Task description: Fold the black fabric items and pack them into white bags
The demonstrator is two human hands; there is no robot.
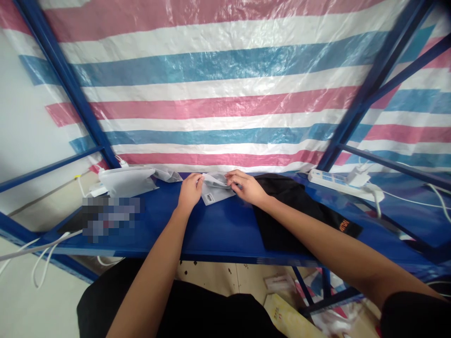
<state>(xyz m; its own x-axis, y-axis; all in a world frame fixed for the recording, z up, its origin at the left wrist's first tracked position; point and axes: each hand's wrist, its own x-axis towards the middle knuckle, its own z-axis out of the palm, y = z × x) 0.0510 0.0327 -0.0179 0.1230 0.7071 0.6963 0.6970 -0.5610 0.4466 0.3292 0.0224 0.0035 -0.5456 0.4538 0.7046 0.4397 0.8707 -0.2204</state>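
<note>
A pale grey plastic bag (214, 193) with a small printed label lies on the blue shelf, its upper edge lifted between my hands. My left hand (190, 190) pinches its left edge. At the bag's upper right, my right hand (245, 186) has its fingers curled and closed on the plastic. Just right of that hand lies a folded black cloth item (278, 225) with orange lettering at its right end; my right forearm passes over it. What the bag holds, if anything, is hidden.
More grey plastic bags (130, 180) lie at the left of the blue shelf (218, 234). A white power strip (338, 182) with plugs is at the right. Blue metal posts and a striped plastic sheet (225, 108) stand behind. Cables hang at the left; a yellow box (287, 317) is below.
</note>
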